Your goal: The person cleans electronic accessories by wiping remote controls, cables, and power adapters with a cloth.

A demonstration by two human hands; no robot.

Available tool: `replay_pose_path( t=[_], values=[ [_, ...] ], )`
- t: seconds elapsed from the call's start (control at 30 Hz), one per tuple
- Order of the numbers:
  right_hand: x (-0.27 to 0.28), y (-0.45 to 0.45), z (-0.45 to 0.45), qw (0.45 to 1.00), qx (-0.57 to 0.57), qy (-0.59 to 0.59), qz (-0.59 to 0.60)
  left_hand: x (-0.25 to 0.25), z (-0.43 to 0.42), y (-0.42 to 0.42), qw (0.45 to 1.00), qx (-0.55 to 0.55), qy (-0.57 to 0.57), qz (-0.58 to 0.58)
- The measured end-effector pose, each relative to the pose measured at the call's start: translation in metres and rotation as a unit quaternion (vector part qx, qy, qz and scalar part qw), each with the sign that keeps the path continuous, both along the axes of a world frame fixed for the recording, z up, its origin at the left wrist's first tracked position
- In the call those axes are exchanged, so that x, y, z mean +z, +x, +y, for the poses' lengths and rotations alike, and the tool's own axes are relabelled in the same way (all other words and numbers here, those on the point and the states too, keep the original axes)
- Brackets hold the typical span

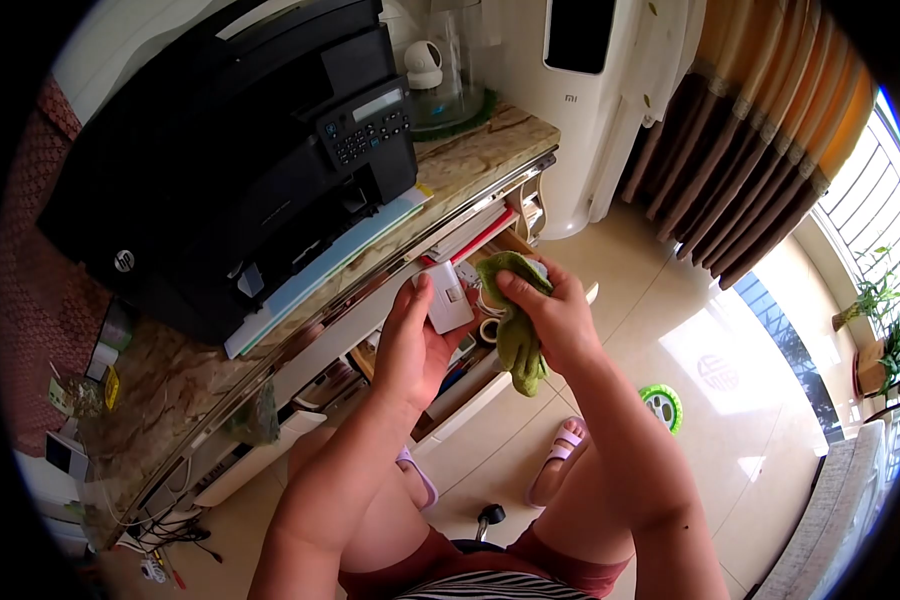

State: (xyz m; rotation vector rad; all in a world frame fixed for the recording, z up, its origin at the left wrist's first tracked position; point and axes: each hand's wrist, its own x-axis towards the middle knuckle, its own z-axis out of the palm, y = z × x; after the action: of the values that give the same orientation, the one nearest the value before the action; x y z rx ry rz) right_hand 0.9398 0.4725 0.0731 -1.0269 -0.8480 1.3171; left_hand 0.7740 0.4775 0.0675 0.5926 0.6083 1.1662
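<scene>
My left hand (407,350) is closed around a flat white box-shaped thing (449,303) with a small opening or mark on its face. I cannot make out exactly what it is. In my right hand (562,315) is a bunched green cloth (518,340), pinched under the thumb, its lower end hanging down. The cloth is just right of the white box, with a narrow gap between them. Both hands are over a pulled-out drawer (457,408) that holds mixed small items, including what looks like a roll of tape (489,330).
A large black printer (240,190) stands on a marble-topped cabinet (485,145), with a white camera (423,65) behind it. To the right are a tall white appliance (575,120), brown curtains (740,130) and a green-rimmed wheel (662,408) on the floor. Cables (175,530) lie lower left.
</scene>
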Motion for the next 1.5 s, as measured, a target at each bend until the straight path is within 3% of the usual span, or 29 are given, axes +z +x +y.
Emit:
replay_pose_path(
  t=[0.17,0.27,0.7,0.77,0.8,0.9,1.03,1.33,1.5],
  values=[
    [0.004,0.0,-0.003,0.995,0.057,0.032,-0.076,-0.003,0.001,-0.001,0.997,-0.017,-0.037,-0.066],
    [-0.013,-0.009,0.002,0.975,0.037,0.153,-0.159,0.0,-0.002,0.003,0.998,-0.008,-0.03,-0.063],
    [0.004,-0.01,-0.001,0.979,0.013,0.065,-0.194,0.0,-0.005,0.003,0.998,-0.028,0.059,0.015],
    [-0.008,-0.007,0.005,0.989,-0.026,0.079,-0.125,0.002,-0.005,0.003,0.998,-0.02,0.059,0.013],
    [-0.003,-0.007,0.004,0.997,-0.023,0.054,-0.041,0.002,-0.005,0.003,0.998,-0.03,0.061,-0.001],
    [0.003,-0.006,0.0,0.997,0.011,0.039,0.059,0.007,-0.005,0.002,0.996,-0.042,0.07,-0.018],
    [-0.001,-0.012,-0.004,0.997,0.023,0.067,-0.013,0.004,-0.007,0.007,0.997,-0.025,0.076,-0.001],
    [-0.01,-0.022,0.003,0.995,-0.097,0.033,0.014,-0.01,-0.018,0.019,0.997,-0.004,0.069,0.025],
    [0.002,-0.014,0.01,0.987,-0.091,-0.028,0.126,-0.004,-0.019,0.026,0.997,-0.01,0.072,-0.003]
  ],
)
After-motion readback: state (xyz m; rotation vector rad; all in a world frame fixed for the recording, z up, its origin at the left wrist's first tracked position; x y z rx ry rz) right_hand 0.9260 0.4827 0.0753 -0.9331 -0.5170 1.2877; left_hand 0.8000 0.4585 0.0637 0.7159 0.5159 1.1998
